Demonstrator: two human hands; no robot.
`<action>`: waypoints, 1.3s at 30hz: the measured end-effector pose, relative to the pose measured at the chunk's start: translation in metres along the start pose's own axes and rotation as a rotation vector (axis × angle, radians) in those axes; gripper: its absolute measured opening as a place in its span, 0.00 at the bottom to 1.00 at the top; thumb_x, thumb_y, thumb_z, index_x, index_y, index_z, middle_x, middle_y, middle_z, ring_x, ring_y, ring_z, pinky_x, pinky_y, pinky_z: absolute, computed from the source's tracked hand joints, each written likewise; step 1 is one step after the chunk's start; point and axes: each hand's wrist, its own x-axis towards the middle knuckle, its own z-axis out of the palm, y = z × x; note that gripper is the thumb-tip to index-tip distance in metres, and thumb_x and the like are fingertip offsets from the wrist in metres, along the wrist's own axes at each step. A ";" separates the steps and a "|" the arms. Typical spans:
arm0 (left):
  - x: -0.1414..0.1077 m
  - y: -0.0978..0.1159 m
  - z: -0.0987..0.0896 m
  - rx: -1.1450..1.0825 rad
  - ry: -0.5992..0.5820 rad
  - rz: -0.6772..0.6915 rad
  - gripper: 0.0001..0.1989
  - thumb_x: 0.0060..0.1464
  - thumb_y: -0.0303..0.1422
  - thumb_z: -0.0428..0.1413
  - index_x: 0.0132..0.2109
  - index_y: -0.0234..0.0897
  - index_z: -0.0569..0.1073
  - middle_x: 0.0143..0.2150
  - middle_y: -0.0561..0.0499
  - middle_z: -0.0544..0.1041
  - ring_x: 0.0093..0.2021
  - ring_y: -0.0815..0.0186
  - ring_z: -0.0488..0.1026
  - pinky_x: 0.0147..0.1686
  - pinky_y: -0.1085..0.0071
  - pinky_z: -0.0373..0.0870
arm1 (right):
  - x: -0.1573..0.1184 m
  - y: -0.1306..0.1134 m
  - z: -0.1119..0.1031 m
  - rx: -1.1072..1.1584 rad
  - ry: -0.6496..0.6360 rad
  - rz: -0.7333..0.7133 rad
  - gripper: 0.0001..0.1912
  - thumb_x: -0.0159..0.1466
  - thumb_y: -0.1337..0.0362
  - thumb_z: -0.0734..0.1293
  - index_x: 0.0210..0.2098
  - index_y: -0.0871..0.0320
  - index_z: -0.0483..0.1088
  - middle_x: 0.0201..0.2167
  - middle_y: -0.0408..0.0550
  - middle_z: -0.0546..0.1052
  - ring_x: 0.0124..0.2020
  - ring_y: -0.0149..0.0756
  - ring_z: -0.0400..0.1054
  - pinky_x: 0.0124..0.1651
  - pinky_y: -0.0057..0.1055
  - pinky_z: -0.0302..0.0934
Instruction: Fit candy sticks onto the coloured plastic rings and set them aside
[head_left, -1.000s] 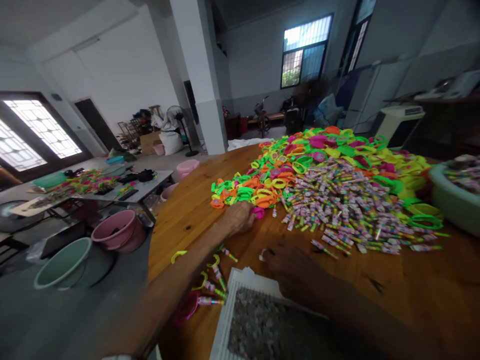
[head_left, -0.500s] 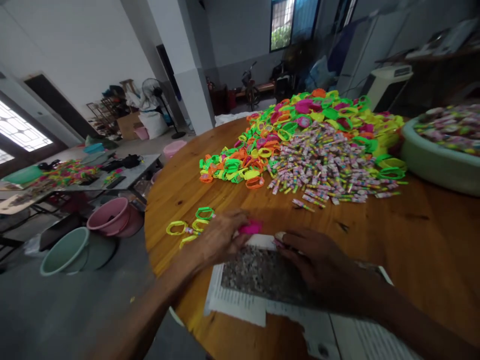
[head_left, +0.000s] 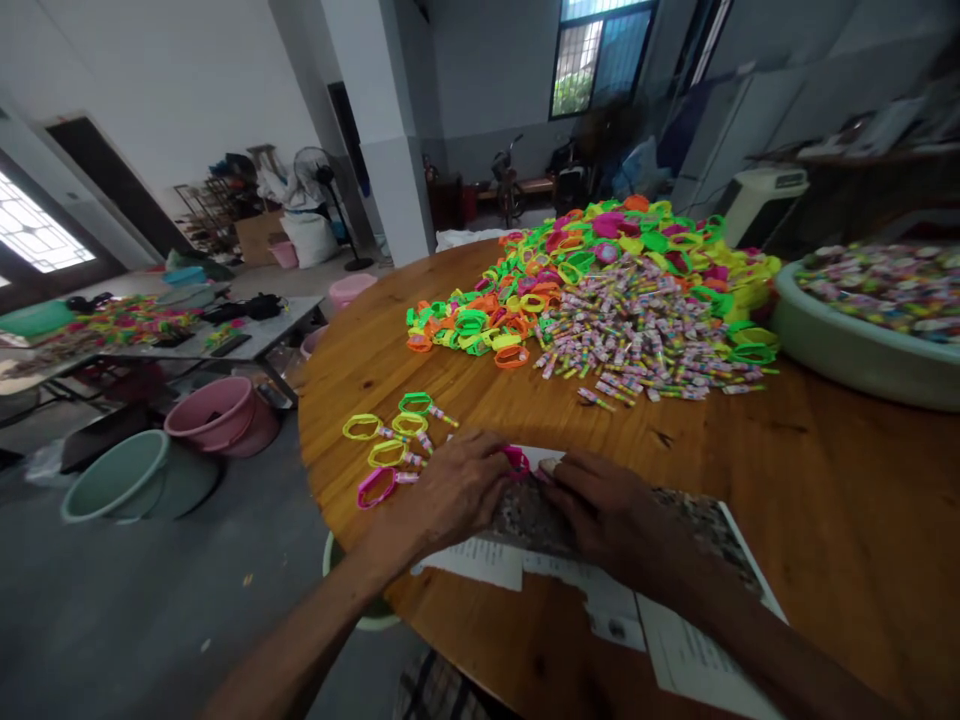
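Over a dark speckled stone slab [head_left: 705, 525], my left hand [head_left: 461, 485] is closed on a magenta plastic wristband [head_left: 516, 461], whose loop shows beyond the fingertips. My right hand [head_left: 600, 495] pinches a small pinkish wrapped stick [head_left: 541, 474] close beside the band. Most of that stick is hidden by the fingers, and I cannot tell whether it touches the band. Left of my left hand lie several wristbands with wrapped candy sticks attached, among them a green one [head_left: 415, 403], a yellow one [head_left: 387, 454] and another magenta one [head_left: 376, 488].
On the round wooden table [head_left: 345, 370], a heap of wristbands [head_left: 480, 325] spreads behind a pile of wrapped sticks [head_left: 630, 330]. A pale green basin [head_left: 847, 345] of sticks stands at right. Printed papers [head_left: 697, 650] lie under the slab. Buckets [head_left: 221, 415] stand on the floor.
My hands have come closer together, and the magenta band now shows as a loop between them. The camera view has shifted, and a magenta wristband beside my left forearm is now visible.
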 end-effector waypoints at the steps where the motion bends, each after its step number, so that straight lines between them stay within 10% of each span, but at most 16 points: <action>1: -0.001 0.001 0.001 0.006 0.009 -0.003 0.11 0.63 0.29 0.48 0.42 0.36 0.76 0.46 0.44 0.75 0.48 0.58 0.70 0.49 0.59 0.69 | 0.000 -0.001 0.001 -0.005 0.001 -0.009 0.11 0.70 0.66 0.57 0.36 0.60 0.70 0.33 0.50 0.70 0.35 0.37 0.62 0.37 0.34 0.56; 21: -0.004 0.003 0.012 -0.030 0.089 -0.009 0.10 0.63 0.27 0.50 0.43 0.35 0.77 0.44 0.44 0.75 0.46 0.59 0.69 0.48 0.61 0.68 | -0.003 -0.014 0.013 -0.163 0.141 -0.119 0.09 0.67 0.74 0.60 0.33 0.61 0.69 0.34 0.51 0.70 0.36 0.39 0.61 0.38 0.36 0.54; 39: -0.010 -0.008 0.036 -0.164 0.182 -0.026 0.10 0.64 0.25 0.48 0.43 0.35 0.74 0.50 0.44 0.73 0.47 0.58 0.66 0.49 0.58 0.69 | -0.001 -0.018 0.013 -0.266 -0.147 -0.042 0.12 0.57 0.80 0.58 0.35 0.60 0.67 0.36 0.52 0.66 0.38 0.42 0.56 0.44 0.42 0.56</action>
